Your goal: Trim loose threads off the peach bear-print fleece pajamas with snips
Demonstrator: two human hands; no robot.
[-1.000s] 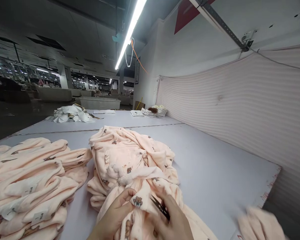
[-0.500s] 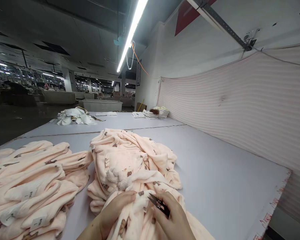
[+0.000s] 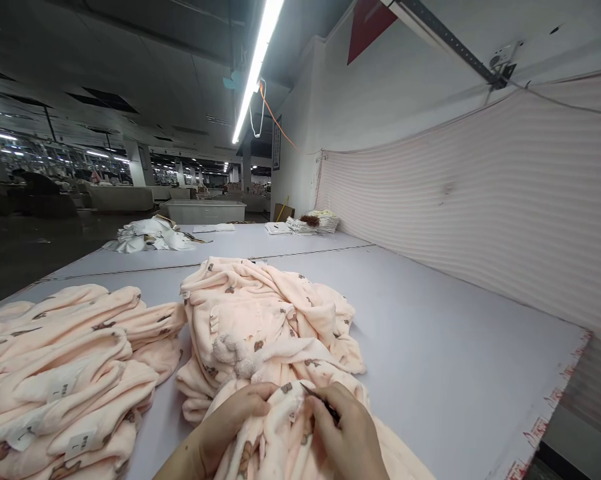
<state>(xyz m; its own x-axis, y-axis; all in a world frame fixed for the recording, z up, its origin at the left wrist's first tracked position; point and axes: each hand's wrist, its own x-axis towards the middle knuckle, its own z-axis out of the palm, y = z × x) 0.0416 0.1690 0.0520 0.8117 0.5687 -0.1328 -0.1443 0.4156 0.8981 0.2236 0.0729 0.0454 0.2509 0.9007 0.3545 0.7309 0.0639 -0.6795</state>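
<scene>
A peach plush garment [image 3: 275,313] with small brown printed figures lies heaped in front of me, its near part hanging toward my body. My left hand [image 3: 240,413] pinches a fold of this fabric between thumb and fingers. In my right hand [image 3: 347,427] is a pair of black thread snips [image 3: 325,404], mostly covered by the fingers. The tips of the snips point up and left, against the fold by my left hand. Whether the blades are closed on a thread is too small to tell.
Another pile of peach garments with white size labels [image 3: 65,380] lies at left. White cloth scraps [image 3: 150,235] and stacked papers [image 3: 305,224] are at the table's far end. A striped pink sheet [image 3: 460,200] covers the right wall beside the table [image 3: 430,347].
The snips have turned in my right hand, so less of them shows, and their tips sit nearer the fold. My left hand keeps its grip on the fabric.
</scene>
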